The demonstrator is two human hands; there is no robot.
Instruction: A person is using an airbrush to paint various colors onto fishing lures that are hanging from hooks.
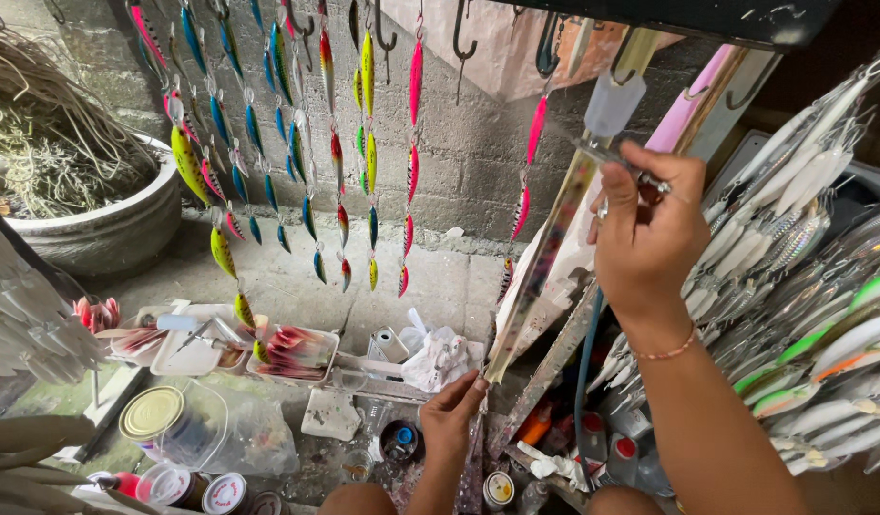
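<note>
In the middle of the frame, the long lure is pinched at its bottom by the left hand while the spray tool, gripped by the right hand at upper right, is best kept steady and close.

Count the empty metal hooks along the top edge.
3 clearly empty: one hook left of centre, one hook at centre, one hook right of the right hand. Others may be hidden behind hanging lures.

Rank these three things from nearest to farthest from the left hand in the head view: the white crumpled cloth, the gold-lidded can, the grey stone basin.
From the left hand:
1. White crumpled cloth, just above it.
2. Gold-lidded can, far to its left.
3. Grey stone basin, upper left, by the wall.
</note>
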